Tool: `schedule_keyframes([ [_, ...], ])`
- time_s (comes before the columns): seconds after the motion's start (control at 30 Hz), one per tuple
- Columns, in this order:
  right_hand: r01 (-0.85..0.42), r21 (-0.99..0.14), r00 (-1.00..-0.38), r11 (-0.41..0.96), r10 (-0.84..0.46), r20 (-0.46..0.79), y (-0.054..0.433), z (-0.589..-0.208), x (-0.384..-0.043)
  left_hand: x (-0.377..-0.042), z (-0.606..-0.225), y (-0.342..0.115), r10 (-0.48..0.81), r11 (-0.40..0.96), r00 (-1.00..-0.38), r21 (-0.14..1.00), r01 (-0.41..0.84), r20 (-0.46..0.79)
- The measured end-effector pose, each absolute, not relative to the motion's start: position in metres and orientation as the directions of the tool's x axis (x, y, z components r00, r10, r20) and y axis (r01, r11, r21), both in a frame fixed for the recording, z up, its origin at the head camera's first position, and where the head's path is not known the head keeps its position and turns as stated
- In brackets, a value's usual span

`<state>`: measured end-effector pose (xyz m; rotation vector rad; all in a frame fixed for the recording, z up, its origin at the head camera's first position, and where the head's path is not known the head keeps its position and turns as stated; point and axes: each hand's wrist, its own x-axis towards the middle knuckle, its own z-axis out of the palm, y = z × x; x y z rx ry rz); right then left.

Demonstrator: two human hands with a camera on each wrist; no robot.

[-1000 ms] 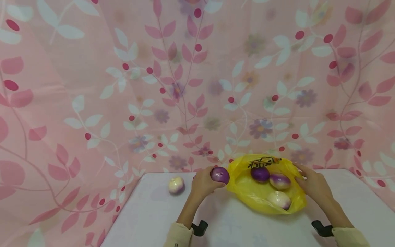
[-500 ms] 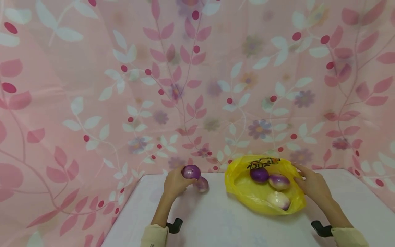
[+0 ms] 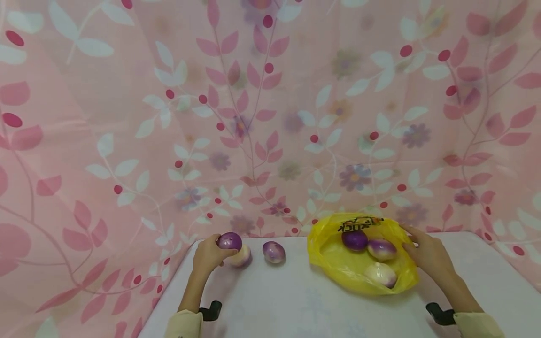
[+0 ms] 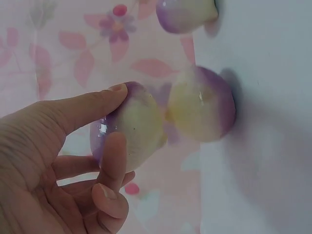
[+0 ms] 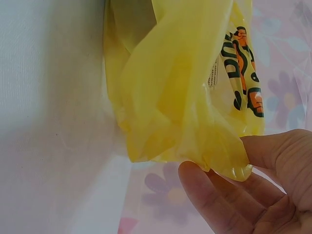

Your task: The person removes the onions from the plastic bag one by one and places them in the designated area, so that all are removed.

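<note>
Turnip (image 3: 229, 241), purple and white: in the grip of the left hand (image 3: 209, 256), above the far left part of the counter (image 3: 296, 305). Left arm: reaching forward, forearm slanting up and to the right, thumb on one side of the turnip and curled fingers on the other. Right arm: slanting up and to the left; right hand (image 3: 428, 251) pinching the edge of one yellow bag (image 3: 317, 253), mouth open. Second turnip (image 3: 242, 257): on the counter, partly hidden behind the held one. Third turnip (image 3: 274, 252): just to the right, on its side. Head view alone: bag contents, namely dark turnip (image 3: 355, 240), two-tone turnip (image 3: 382, 249) and pale turnip (image 3: 381, 274). Left wrist view alone: the held piece's pale end, facing the second turnip's pale tip; contact between them cannot be told. Right wrist view alone: thumb and fingertips either side of the gathered plastic, beside black-and-orange print (image 5: 241, 68).
</note>
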<state>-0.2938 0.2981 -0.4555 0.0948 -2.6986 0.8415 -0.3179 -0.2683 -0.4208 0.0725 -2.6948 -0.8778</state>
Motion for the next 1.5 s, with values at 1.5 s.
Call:
schedule_keyframes([
  [1.5,-0.145,-0.575,-0.952,0.805,0.044,0.302,0.296,-0.453,-0.286,-0.329,-0.475,-0.323,-0.235,0.813,-0.966,0.566,-0.135,0.109],
])
